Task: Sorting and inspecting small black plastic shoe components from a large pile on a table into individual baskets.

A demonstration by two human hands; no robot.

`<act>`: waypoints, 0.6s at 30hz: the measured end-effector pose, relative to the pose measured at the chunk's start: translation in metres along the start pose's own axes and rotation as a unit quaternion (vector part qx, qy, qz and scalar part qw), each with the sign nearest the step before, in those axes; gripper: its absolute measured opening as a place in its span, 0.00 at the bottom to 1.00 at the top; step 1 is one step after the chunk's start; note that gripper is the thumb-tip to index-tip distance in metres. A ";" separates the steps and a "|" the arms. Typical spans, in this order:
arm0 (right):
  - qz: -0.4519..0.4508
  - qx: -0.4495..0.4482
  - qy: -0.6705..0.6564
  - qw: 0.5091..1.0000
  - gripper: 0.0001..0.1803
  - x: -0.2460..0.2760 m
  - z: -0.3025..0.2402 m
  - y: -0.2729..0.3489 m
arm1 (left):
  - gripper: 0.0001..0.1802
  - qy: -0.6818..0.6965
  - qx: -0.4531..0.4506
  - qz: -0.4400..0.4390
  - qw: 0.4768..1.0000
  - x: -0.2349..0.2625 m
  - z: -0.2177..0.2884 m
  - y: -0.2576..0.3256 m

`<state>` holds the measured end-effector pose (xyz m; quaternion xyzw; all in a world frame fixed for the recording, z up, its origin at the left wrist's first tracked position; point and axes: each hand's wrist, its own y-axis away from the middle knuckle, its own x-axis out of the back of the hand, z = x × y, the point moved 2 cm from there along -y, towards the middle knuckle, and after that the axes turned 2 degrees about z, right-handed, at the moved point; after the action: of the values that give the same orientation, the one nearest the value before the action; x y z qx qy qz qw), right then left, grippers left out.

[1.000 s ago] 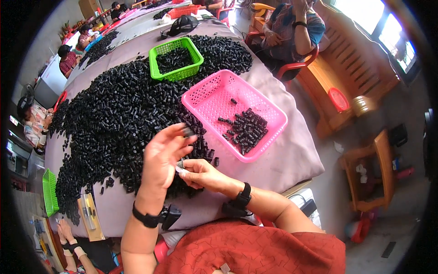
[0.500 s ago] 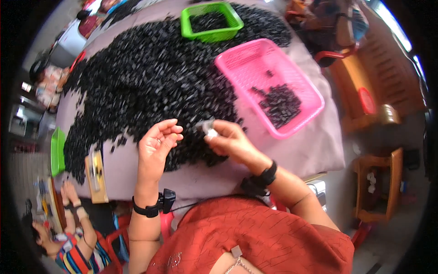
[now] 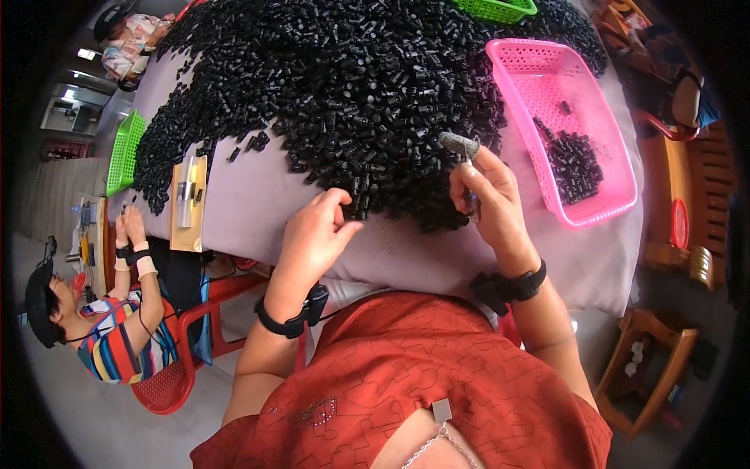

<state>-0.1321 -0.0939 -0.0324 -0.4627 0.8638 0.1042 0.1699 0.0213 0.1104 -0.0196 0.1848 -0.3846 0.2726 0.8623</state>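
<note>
A wide pile of small black cylindrical pieces covers much of the cloth-covered table. At its near edge my left hand is curled, thumb and forefinger bent about a small black piece; the contact is partly hidden. My right hand hovers over the pile's right part, its fingers bent together. A grey covering sits at its forefinger tip. Something small and shiny shows by its thumb, too unclear to name. To the right of this hand stands a pink perforated basket with a small heap of black pieces.
Green baskets stand at the far edge and at the left. A tan board with a clear tube lies at the left edge. A person in a striped top sits at left, another person beyond. A wooden stool stands at right.
The view has shifted, so table and baskets appear higher and farther right. My hands are farther apart; my left fingers have come down to the pile's near edge.
</note>
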 end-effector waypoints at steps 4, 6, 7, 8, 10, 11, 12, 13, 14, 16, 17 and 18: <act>-0.005 -0.005 -0.004 1.000 0.20 0.001 0.001 0.000 | 0.18 -0.042 -0.062 0.044 0.996 -0.005 0.001 -0.015; -0.011 -0.002 -0.004 1.000 0.20 0.001 0.001 0.000 | 0.18 -0.045 -0.073 0.047 0.995 -0.007 -0.002 -0.024; -0.013 -0.006 0.000 1.000 0.20 0.001 0.000 0.000 | 0.17 -0.030 -0.080 0.057 0.995 -0.008 -0.005 -0.027; -0.015 -0.010 0.004 1.000 0.20 0.001 0.000 0.000 | 0.17 -0.016 -0.087 0.067 0.994 -0.008 -0.007 -0.029; -0.016 -0.017 0.001 1.000 0.19 0.001 0.000 0.000 | 0.15 -0.005 -0.082 0.064 0.995 -0.008 -0.006 -0.030; -0.018 -0.024 -0.001 1.000 0.19 0.000 0.000 0.000 | 0.14 0.008 -0.077 0.062 0.995 -0.008 -0.007 -0.030; -0.019 -0.023 -0.002 1.000 0.19 0.000 0.000 0.000 | 0.14 0.006 -0.077 0.063 0.995 -0.008 -0.009 -0.030; -0.022 -0.019 0.017 0.999 0.19 0.000 0.001 -0.001 | 0.12 0.005 -0.094 0.079 0.992 -0.010 -0.013 -0.029; -0.025 -0.014 0.036 0.999 0.18 0.000 0.001 -0.001 | 0.10 0.003 -0.111 0.095 0.989 -0.009 -0.015 -0.028; -0.019 -0.015 0.048 0.999 0.18 -0.001 0.002 -0.001 | 0.10 0.018 -0.097 0.097 0.990 -0.007 -0.016 -0.027; -0.013 -0.016 0.061 0.998 0.17 -0.001 0.002 0.000 | 0.09 0.034 -0.083 0.100 0.991 -0.006 -0.017 -0.026; -0.012 -0.016 0.060 0.998 0.17 0.000 0.002 0.000 | 0.09 0.033 -0.083 0.099 0.991 -0.004 -0.017 -0.026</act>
<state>-0.1316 -0.0929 -0.0340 -0.4812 0.8650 0.0885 0.1115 0.0447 0.0982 -0.0362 0.0642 -0.3935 0.3297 0.8557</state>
